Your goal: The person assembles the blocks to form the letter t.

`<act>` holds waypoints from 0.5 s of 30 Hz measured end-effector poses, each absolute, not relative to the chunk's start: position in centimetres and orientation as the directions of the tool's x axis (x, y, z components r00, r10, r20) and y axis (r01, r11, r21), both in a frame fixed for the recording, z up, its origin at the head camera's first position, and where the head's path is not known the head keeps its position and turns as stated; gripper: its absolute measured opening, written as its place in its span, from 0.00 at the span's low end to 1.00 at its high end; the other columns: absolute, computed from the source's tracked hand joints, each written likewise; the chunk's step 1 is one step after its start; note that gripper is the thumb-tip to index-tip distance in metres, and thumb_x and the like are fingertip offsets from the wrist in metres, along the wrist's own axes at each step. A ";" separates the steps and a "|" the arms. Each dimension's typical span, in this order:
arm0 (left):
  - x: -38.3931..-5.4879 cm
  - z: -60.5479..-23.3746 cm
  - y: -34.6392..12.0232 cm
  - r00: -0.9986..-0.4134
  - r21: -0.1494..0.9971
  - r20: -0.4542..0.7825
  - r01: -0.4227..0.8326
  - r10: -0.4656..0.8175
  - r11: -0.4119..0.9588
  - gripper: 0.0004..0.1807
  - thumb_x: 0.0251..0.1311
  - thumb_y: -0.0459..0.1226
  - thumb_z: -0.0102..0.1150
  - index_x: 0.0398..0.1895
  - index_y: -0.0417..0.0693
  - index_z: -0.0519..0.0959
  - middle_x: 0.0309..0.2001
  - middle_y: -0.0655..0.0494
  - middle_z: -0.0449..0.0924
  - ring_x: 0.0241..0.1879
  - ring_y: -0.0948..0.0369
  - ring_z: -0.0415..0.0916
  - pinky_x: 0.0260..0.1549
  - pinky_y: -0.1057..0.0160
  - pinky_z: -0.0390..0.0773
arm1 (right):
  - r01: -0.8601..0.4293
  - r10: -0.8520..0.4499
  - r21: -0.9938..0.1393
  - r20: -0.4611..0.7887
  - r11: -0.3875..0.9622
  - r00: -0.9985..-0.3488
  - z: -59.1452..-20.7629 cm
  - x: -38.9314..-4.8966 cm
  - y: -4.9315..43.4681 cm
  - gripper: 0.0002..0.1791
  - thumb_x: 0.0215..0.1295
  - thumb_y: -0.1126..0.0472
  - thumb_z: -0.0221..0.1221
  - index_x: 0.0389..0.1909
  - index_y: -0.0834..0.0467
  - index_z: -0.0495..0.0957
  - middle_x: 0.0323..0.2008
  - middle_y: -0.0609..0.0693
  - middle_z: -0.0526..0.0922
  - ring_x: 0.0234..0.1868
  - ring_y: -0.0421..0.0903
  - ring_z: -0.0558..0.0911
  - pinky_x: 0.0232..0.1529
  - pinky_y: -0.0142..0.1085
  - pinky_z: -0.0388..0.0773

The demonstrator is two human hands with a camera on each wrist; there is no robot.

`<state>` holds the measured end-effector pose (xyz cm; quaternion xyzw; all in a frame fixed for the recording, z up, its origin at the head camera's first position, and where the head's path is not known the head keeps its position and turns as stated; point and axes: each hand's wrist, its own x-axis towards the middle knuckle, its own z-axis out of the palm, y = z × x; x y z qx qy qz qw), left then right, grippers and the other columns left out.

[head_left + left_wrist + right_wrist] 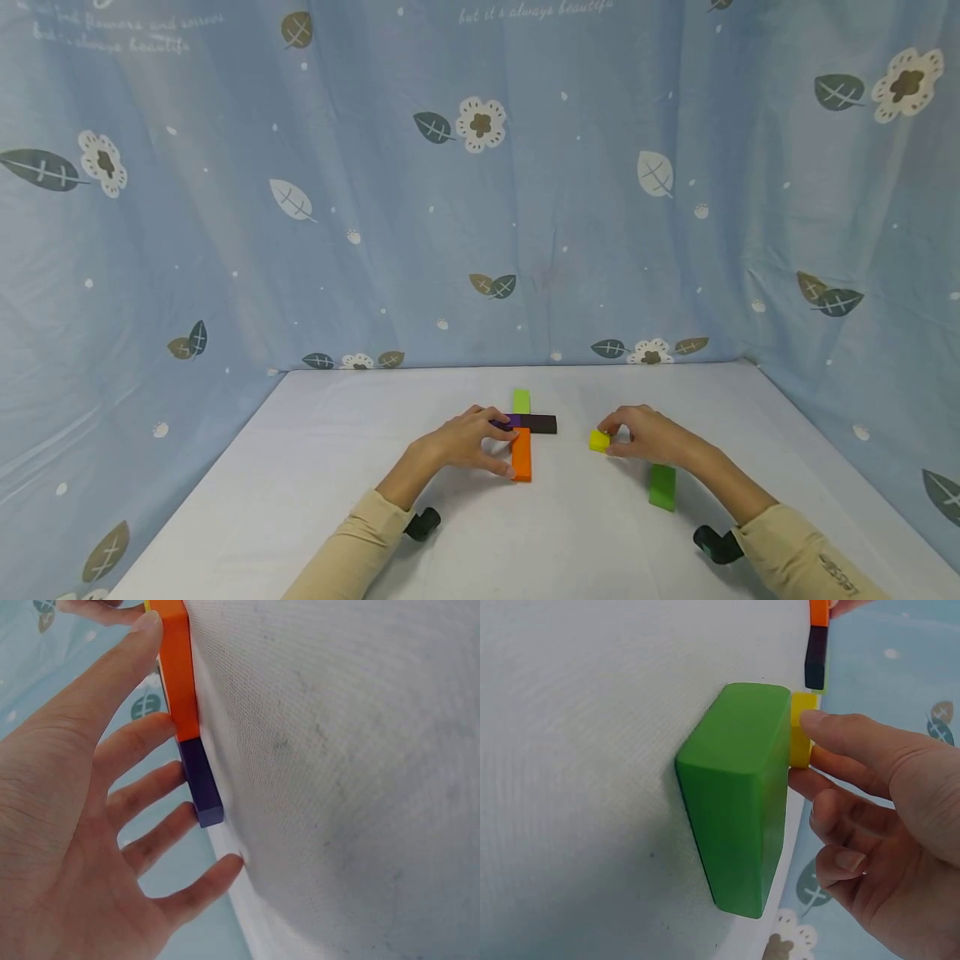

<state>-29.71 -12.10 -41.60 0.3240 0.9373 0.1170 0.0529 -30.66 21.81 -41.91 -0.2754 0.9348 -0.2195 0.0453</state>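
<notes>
Near the table's middle, several flat blocks lie against one another in a cross-like shape: an orange block (522, 457), a purple block (199, 780), a black block (540, 424) and a light green block (522, 402). My left hand (468, 442) touches the orange block with thumb and index finger, its fingers spread and fairly straight. Two other fingertips meet the purple block's side. To the right, my right hand (651, 435) pinches a small yellow block (598, 441) between thumb and fingers, apart from the cross. Whether the yellow block touches the table, I cannot tell.
A green block (662, 487) lies on the white tabletop (300, 500), below my right hand and nearer to me than the yellow block. Behind and at both sides hangs a blue curtain (570, 208) with leaves and flowers. Dark wrist cameras (717, 544) sit below both wrists.
</notes>
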 end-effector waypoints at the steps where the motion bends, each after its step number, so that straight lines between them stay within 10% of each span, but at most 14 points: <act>1: -29.7 -41.6 -12.1 -0.784 0.253 -0.023 0.596 0.621 0.762 0.37 0.49 0.62 0.68 0.63 0.60 0.77 0.67 0.57 0.69 0.64 0.55 0.64 0.59 0.49 0.73 | -0.495 -0.535 -0.437 0.037 0.751 -0.844 -41.9 -30.6 21.8 0.18 0.58 0.58 0.68 0.49 0.59 0.82 0.41 0.48 0.85 0.36 0.42 0.77 0.35 0.28 0.76; 15: -29.9 -42.0 -12.2 -0.784 0.253 -0.018 0.596 0.620 0.762 0.38 0.49 0.63 0.68 0.63 0.62 0.77 0.67 0.57 0.69 0.64 0.56 0.64 0.59 0.49 0.74 | -0.478 -0.522 -0.442 0.023 0.759 -0.852 -42.0 -30.6 21.6 0.17 0.58 0.58 0.69 0.47 0.58 0.83 0.40 0.45 0.85 0.34 0.37 0.76 0.35 0.28 0.76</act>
